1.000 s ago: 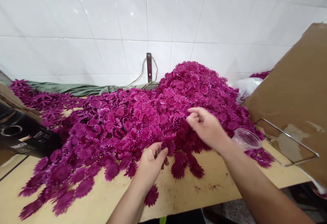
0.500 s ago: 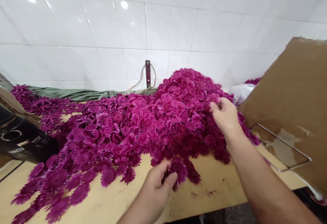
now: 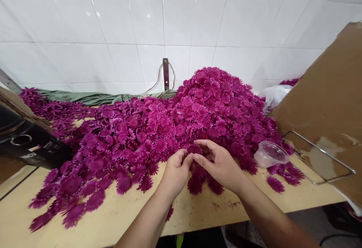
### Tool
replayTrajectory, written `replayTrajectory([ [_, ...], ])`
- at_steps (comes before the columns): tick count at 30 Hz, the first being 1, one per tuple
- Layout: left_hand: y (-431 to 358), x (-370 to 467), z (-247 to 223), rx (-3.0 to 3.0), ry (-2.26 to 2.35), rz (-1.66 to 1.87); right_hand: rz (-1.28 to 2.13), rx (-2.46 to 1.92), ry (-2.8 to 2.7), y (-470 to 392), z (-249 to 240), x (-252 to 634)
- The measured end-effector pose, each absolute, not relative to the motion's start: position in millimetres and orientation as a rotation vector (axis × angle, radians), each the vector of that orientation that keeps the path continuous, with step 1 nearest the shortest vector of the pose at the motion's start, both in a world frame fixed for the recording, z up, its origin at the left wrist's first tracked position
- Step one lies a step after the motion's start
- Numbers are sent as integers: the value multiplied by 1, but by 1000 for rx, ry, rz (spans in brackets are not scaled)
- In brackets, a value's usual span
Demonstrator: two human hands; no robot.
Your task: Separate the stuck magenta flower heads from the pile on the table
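Note:
A large heap of magenta artificial flower heads [image 3: 169,119] lies across the wooden table. In front of it my left hand [image 3: 177,168] and my right hand [image 3: 216,163] meet, thumb tips together. Between them a magenta flower head [image 3: 195,150] partly shows, pinched in the fingers; the fingers and thumbs hide much of it. The right hand's index finger is extended over the flower, its other fingers curled. Just below the hands, loose flower heads [image 3: 195,184] rest on the table [image 3: 198,214].
A clear plastic cup [image 3: 270,155] lies tilted against the heap's right side. A wire frame [image 3: 322,151] leans by a cardboard sheet [image 3: 325,100]. At left stands a black cylinder [image 3: 31,138]. Green cloth [image 3: 85,97] runs along the tiled wall [image 3: 113,21].
My right hand has come from the heap's right side down to my left hand. The left hand has risen slightly. The plastic cup, hidden behind my right arm before, now shows.

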State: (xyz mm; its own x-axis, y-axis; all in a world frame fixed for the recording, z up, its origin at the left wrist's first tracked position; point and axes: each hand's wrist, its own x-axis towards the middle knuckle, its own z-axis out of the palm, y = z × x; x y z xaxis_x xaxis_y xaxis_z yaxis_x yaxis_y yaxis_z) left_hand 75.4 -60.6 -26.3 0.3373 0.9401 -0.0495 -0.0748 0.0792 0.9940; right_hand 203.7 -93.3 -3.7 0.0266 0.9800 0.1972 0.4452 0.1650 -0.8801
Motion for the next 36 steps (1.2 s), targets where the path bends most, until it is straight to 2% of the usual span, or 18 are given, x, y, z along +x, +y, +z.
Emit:
replayTrajectory([
  [8, -55, 77, -36, 1284, 945, 911, 933, -1325, -1423, -87, -13, 197],
  [13, -55, 74, -35, 1676, 1056, 907, 948, -1359, -1279, -82, -18, 201],
  [19, -57, 67, -27, 1997, 1124, 748, 1041, -1308, -1366, -85, -24, 201],
  [24, -57, 61, -20, 2170, 1255, 696, 879, -1361, -1247, -90, -26, 204],
  [32, -63, 73, -32, 2171, 1052, 1054, 463, -1597, -1333, -94, -29, 206],
  [36, -66, 85, -34, 2252, 940, 1099, 594, -1557, -1309, -90, -31, 208],
])
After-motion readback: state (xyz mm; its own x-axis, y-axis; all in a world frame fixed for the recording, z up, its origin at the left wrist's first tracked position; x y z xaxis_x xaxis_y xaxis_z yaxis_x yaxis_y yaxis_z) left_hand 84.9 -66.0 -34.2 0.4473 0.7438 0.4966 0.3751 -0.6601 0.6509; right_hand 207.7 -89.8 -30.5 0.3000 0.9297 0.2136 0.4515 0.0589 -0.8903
